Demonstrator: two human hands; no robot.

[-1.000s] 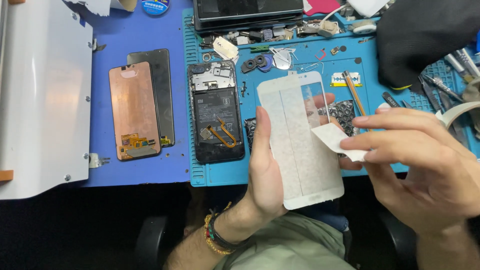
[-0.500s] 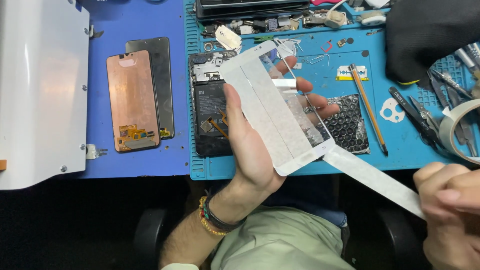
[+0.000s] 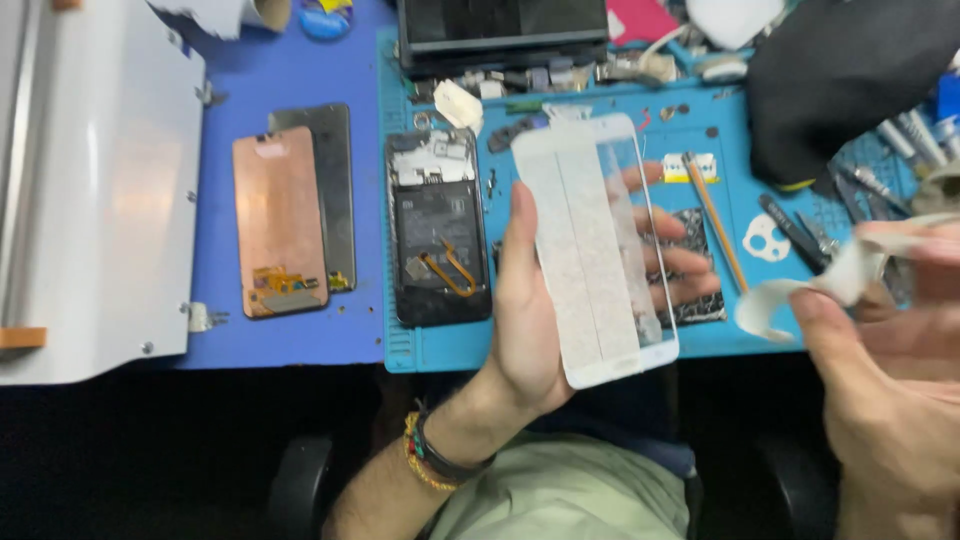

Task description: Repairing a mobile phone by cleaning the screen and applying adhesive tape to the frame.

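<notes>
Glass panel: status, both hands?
Left hand grips white glass panel upright over the blue mat. Right hand holds curled film strip, clear of panel. Nothing between them.

**Little free room on the mat, more on the blue sheet**

The teal work mat (image 3: pixel 440 350) is crowded. The opened phone body (image 3: pixel 438 228) lies at its left part, small parts and screws sit along its top edge, and a pencil (image 3: pixel 716 220) and tweezers (image 3: pixel 795 232) lie at its right part. The left hand (image 3: pixel 535 300) with the white glass panel (image 3: pixel 595 245) covers the middle of the mat. The right hand (image 3: pixel 890 390) with the curled film strip (image 3: pixel 800 295) blocks the right side. The black cloth (image 3: pixel 850 80) closes the upper right corner. On the blue sheet (image 3: pixel 280 350), a bare strip stays open below the copper-backed screen (image 3: pixel 280 222). The white metal plate (image 3: pixel 90 190) closes the far left.
</notes>
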